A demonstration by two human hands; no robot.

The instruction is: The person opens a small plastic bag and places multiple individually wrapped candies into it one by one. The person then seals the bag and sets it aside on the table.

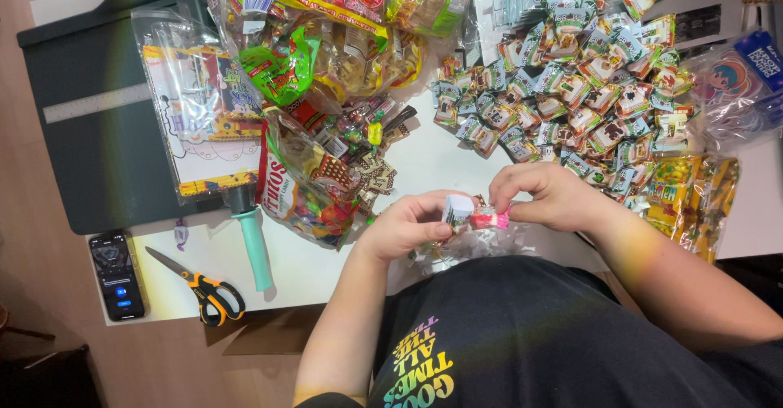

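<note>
Pinching a pink candy [488, 218] between both hands, we keep its length lying left to right above the table [440, 159] edge; our left hand [408, 224] also grips a small white box [457, 210], and fingers hide the ends.

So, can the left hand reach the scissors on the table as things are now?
Probably yes. The scissors lie uncovered on the white table, on the left hand's own side, with bare table between. But that hand holds small wrapped sweets together with the right hand, so it would need to let go first.
</note>
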